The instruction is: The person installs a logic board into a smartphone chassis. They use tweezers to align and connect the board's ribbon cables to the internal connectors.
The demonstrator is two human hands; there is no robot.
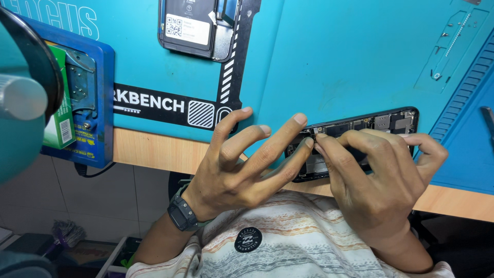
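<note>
Currently pinching at one spot: right hand (381, 180) and left hand (247, 164) fingertips meeting on the near-left end of the opened phone (383, 123). Too small to tell what, if anything, sits between the fingertips. Neither hand clenched; remaining fingers splayed, not wrapped around the body.

Phone lying back-open on the blue mat (334, 62), its lower edge overhanging the wooden bench edge (154, 149), above the lap.

Risks, as judged:
- Tipping off the edge if pressed downward, since unsupported below.
- Tearing a flex or connector if pulled sideways rather than lifted straight.
- Dropping a tiny part into clothing or onto the floor.
- Smearing exposed boards with bare fingers.

Second phone (195, 25) lying well apart, at the far side.
</note>
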